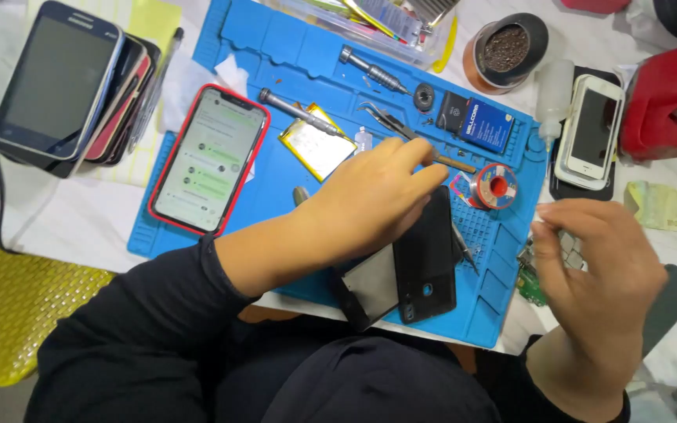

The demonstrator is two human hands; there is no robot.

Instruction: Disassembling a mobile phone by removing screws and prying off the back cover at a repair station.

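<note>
The left hand (378, 196) rests with fingers extended flat on the opened black phone (425, 258), which lies at the near edge of the blue repair mat (276, 47) on the bench (80, 219). The right hand (597, 266) hovers off the mat's right edge, fingertips pinched together; any held item cannot be discerned. A solder spool (495, 186) sits between both hands.

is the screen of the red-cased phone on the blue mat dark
No, the red-cased phone on the blue mat shows a lit screen.

A white worktop (80, 219) fills the view in even light, a yellow textured surface (17, 313) beside it.
</note>
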